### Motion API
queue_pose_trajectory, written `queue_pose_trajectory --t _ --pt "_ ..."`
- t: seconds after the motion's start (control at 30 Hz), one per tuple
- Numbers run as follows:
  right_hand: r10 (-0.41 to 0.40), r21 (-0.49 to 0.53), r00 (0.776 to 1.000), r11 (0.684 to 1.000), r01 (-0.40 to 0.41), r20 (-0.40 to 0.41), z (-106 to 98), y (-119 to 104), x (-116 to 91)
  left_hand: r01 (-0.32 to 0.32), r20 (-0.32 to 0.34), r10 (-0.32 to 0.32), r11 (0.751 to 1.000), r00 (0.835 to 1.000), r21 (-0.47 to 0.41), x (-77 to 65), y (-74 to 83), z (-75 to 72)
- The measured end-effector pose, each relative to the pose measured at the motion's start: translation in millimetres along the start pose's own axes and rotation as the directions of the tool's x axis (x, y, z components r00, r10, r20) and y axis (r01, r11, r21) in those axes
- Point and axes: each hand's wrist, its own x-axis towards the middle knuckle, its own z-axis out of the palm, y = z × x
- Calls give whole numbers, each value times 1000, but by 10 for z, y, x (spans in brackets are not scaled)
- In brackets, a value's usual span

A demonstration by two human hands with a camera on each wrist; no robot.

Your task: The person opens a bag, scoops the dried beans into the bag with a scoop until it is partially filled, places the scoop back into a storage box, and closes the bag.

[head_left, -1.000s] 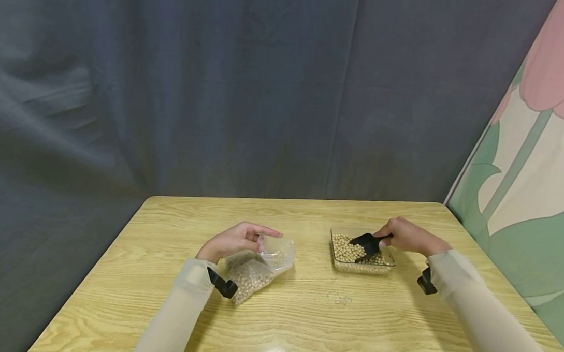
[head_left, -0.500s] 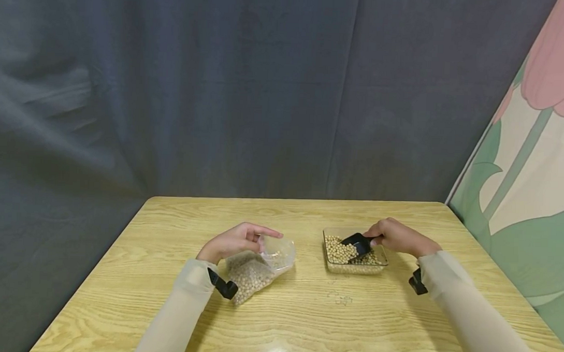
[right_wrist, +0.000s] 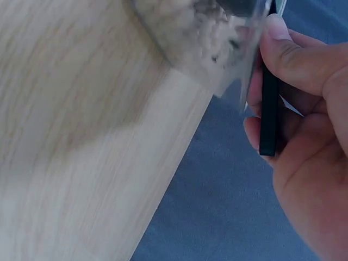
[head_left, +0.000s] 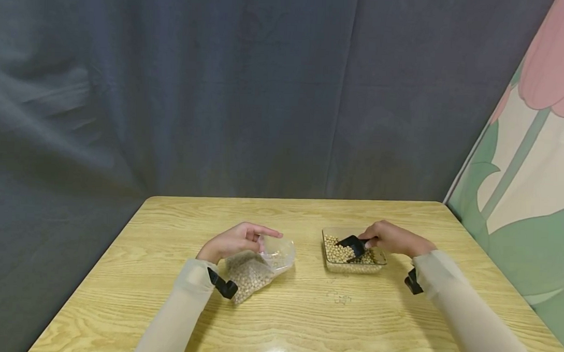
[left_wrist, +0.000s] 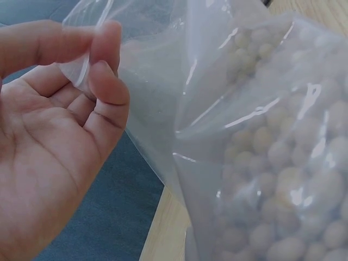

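Observation:
My left hand [head_left: 235,241] pinches the top edge of a clear plastic bag [left_wrist: 157,103] between thumb and fingers. The bag leans on the table, its mouth spread toward the right, with pale round beans [left_wrist: 283,190] filling its lower part. To the right, my right hand [head_left: 394,238] grips the handle of a small black scoop [head_left: 354,244]. The scoop's blade lies tilted among the yellowish beans [head_left: 336,252] inside a clear rectangular container [head_left: 353,266]. In the right wrist view, thumb and fingers wrap the dark handle [right_wrist: 268,117] beside the container's wall.
Both things rest on a wood-grain table [head_left: 286,321]. Faint marks [head_left: 343,299] show on its top in front of the container. Dark blue curtain [head_left: 247,102] hangs behind, and a flower-patterned panel [head_left: 534,169] stands at the right side.
The container has slid to the left, with my right hand and the scoop moving left along with it. My left hand and the bag have stayed in place.

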Motion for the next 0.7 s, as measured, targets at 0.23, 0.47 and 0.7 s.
queue_pose_trajectory --t 0.23,0.47,0.7 --pt "54 32 998 998 -55 41 59 -5 12 6 -2 -6 1000 1000 -1 -10 13 4" --pt "105 71 992 991 -110 74 66 15 24 6 0 -6 1000 1000 -1 -6 18 12" --pt "175 97 979 978 -185 103 74 25 50 11 -1 -11 1000 1000 3 2 -4 8"
